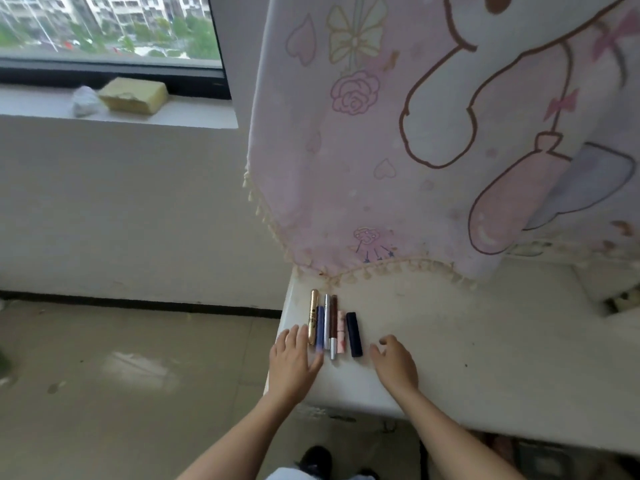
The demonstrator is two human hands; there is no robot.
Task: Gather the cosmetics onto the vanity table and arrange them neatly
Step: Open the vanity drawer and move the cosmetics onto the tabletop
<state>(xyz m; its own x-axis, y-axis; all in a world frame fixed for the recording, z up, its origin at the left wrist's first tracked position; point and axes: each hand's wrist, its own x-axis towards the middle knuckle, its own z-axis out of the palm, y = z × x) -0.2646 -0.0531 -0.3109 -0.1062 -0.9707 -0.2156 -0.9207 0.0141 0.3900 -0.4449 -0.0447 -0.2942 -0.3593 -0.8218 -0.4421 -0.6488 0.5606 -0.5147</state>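
Tubes (333, 320) in a row near the left edge of the table (467, 341)
Left hand (292, 362) lies flat, fingers straight, just beside the gold tube (313, 317); right hand (394, 365) is loose and holds nothing — a sideways nudge could roll that tube off the edge.

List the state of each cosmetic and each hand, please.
gold tube: lying flat, leftmost in row.
blue tube: lying flat, second.
silver pen: lying flat, third.
brown pencil: lying flat, fourth.
pink tube: lying flat, fifth.
navy tube: lying flat, rightmost.
left hand: open, beside the row.
right hand: open, holding nothing.
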